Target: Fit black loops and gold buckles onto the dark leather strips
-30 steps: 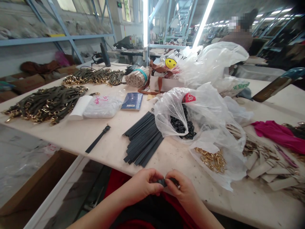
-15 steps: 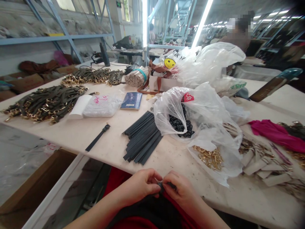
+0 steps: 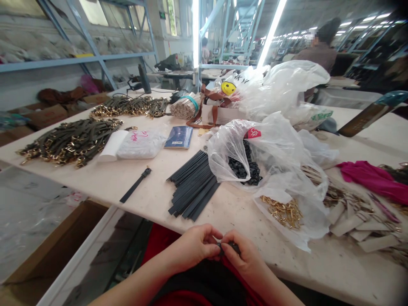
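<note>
Just off the table's near edge, my left hand [image 3: 196, 245] and my right hand [image 3: 244, 251] meet fingertip to fingertip. Both pinch a small dark strap piece [image 3: 222, 250], largely covered by the fingers. Beyond them on the table [image 3: 153, 204] lies a fanned stack of dark flat strips [image 3: 193, 185]. One dark strap with a loop and a small gold part at its end [image 3: 135, 185] lies apart to the left. An open clear plastic bag holds black loops [image 3: 247, 168], and gold metal pieces [image 3: 283, 211] rest on plastic to the right of the stack.
Finished-looking straps with gold buckles [image 3: 73, 142] are heaped at the left. A blue booklet [image 3: 178, 137] and a white wrapped packet [image 3: 141, 143] lie behind the strips. Beige straps [image 3: 360, 216] and a magenta cloth [image 3: 372, 178] are at the right. A cardboard box [image 3: 63, 242] stands below left.
The view has shifted slightly, so the table items appear a little further right. Both hands still pinch the dark piece close together, with only small finger movement.
</note>
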Motion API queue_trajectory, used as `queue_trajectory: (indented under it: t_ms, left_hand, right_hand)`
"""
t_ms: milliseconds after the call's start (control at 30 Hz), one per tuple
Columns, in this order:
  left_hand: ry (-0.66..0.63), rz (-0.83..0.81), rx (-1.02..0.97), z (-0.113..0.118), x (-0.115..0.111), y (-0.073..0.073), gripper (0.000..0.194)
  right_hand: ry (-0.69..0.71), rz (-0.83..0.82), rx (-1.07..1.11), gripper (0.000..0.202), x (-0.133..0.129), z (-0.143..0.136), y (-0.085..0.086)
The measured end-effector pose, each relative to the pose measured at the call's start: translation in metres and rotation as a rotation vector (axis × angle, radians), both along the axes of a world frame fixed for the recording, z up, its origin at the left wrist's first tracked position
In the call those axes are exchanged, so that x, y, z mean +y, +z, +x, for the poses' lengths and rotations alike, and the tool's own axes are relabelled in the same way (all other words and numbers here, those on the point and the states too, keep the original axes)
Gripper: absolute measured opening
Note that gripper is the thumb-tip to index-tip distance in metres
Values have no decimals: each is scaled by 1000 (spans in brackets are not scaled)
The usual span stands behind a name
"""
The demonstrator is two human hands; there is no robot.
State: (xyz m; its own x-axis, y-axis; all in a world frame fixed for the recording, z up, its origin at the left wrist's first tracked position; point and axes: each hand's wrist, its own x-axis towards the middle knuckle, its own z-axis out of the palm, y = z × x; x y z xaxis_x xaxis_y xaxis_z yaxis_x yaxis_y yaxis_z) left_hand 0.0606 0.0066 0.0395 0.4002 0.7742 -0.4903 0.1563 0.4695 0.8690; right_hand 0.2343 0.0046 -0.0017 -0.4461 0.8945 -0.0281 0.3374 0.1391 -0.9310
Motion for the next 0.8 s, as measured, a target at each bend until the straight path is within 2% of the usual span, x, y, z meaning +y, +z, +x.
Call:
queue_trajectory:
  t_ms: [133,233,400,533,633,733,800]
  left_hand:
    - [25,-11,-35,4,2,-2,29]
    - [-13,19,-8,0,5,-1,32]
    - [-108,129,133,-10,11,6,40]
    - [-88,110,131,-7,10,3,39]
    - [-84,80,95,-3,8,2,38]
    - [-125,103,107,-7,8,9,39]
    - [-186,151,177,-13,9,18,34]
  right_hand:
    - [-52,-90,38,22,-1,-2,-4]
    - [-36,-199,100,23,-1,-1,0]
    - [-9,-96,71,22,7,3,5]
    - [25,-58,7,25,9,4,3]
    - [76,-99,7,27,6,2,0]
    - [57,-213,88,29,1,-2,-1]
    - [-15,-208,126,30,-1,-4,-2]
